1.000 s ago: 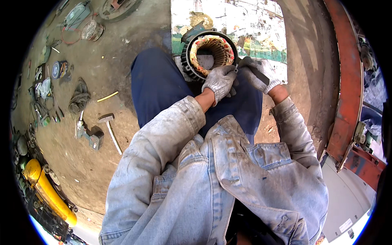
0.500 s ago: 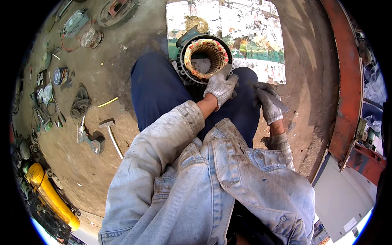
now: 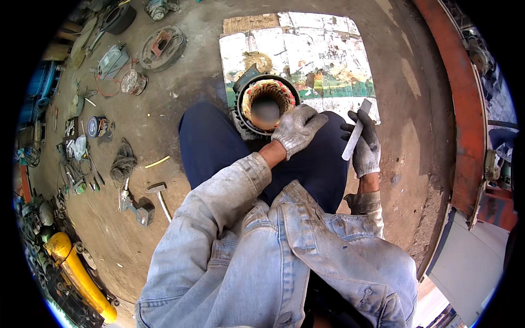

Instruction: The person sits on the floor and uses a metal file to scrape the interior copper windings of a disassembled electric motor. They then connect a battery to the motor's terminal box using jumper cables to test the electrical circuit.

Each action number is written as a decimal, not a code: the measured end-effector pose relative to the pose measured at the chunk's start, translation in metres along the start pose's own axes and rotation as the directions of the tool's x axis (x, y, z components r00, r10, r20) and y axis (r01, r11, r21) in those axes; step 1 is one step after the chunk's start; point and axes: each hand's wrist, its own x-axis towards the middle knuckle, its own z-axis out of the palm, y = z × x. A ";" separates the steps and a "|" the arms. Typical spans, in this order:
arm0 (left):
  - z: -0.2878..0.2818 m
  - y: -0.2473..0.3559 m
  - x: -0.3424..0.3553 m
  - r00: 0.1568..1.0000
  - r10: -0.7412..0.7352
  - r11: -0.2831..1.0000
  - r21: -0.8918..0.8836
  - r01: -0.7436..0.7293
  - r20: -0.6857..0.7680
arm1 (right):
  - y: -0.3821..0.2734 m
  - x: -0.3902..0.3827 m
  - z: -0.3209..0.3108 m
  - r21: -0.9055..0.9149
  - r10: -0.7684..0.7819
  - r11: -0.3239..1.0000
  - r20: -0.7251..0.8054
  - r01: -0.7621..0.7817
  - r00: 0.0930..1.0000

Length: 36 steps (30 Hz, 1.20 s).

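An electric motor stator [image 3: 266,104] in a dark round housing stands between my knees, its ring of copper windings facing up. My left hand [image 3: 298,131], in a grey-white work glove, is at the housing's near right edge. Its fingers curl away from view, so whatever they pinch, if anything, is hidden. Off to the right, above the ground beside my right knee, my gloved right hand [image 3: 365,145] grips a flat, pale grey strip [image 3: 356,134]. The strip is held slanted, its upper end pointing away from me, apart from the stator.
A stained flattened cardboard sheet [image 3: 328,57] lies under and beyond the stator. On the left floor are a hammer [image 3: 159,198], a cordless power tool [image 3: 136,208], a yellow tube [image 3: 157,162], a dark rag [image 3: 123,162] and a round tin [image 3: 97,127]. A rusty red beam [image 3: 462,126] runs along the right.
My right hand has turned the strip, which now shows its broad pale face. My left hand has shifted slightly away from the winding ring, its fingers toward the right. The whole view has tilted.
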 end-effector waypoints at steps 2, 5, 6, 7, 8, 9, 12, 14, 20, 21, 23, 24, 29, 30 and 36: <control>-0.028 -0.016 0.019 0.994 0.112 0.992 0.059 -0.112 -0.013 | -0.025 0.001 0.001 0.056 -0.084 0.995 0.078 0.080 0.993; -0.068 -0.015 0.045 0.905 0.423 0.709 0.607 -0.359 0.042 | -0.051 0.003 0.011 0.214 -0.075 0.975 0.099 0.053 0.992; -0.072 -0.007 0.053 0.953 0.293 0.789 0.545 -0.284 0.072 | -0.055 0.003 0.011 0.290 -0.083 0.956 0.118 0.045 0.990; -0.069 -0.018 0.055 0.959 0.266 0.789 0.549 -0.277 0.101 | -0.055 0.001 0.018 0.368 -0.062 0.930 0.128 0.010 0.990; -0.064 -0.026 0.059 0.960 0.251 0.788 0.549 -0.278 0.126 | -0.049 0.002 0.020 0.407 -0.049 0.913 0.110 0.000 0.993; -0.060 -0.036 0.057 0.945 0.248 0.758 0.565 -0.326 0.214 | -0.045 -0.001 0.024 0.412 -0.026 0.911 0.082 -0.010 0.996; -0.054 -0.034 0.064 0.892 0.081 0.679 0.630 -0.377 0.446 | -0.033 -0.010 0.031 0.385 0.048 0.921 0.028 -0.055 0.998; -0.054 -0.015 0.073 0.822 -0.044 0.619 0.662 -0.424 0.568 | -0.035 -0.021 0.036 0.370 0.113 0.921 0.038 -0.119 0.993; -0.050 0.001 0.139 0.816 -0.100 0.724 0.604 -0.334 0.570 | -0.018 -0.028 0.049 0.303 0.207 0.929 0.052 -0.213 0.977; -0.056 -0.015 0.145 0.986 -0.002 0.876 0.476 -0.079 0.168 | -0.019 -0.029 0.058 0.271 0.247 0.933 0.001 -0.238 0.969; -0.080 -0.020 0.152 0.892 -0.026 0.991 0.105 0.082 -0.452 | -0.015 -0.028 0.067 0.018 0.304 0.953 -0.019 -0.304 0.953; -0.092 -0.043 0.158 0.868 -0.018 0.984 0.147 0.105 -0.497 | -0.013 -0.027 0.071 -0.109 0.328 0.938 -0.036 -0.330 0.944; -0.072 -0.054 0.043 0.919 0.393 0.767 0.535 -0.354 0.045 | 0.036 -0.021 0.072 -0.704 -0.182 0.694 0.031 0.151 0.983; -0.069 -0.062 0.024 0.852 0.511 0.705 0.510 -0.493 0.116 | 0.035 -0.021 0.081 -0.693 -0.140 0.710 0.035 0.125 0.989; -0.055 -0.056 0.016 0.885 0.445 0.677 0.596 -0.431 0.134 | 0.034 -0.020 0.093 -0.794 -0.075 0.596 0.091 0.118 0.993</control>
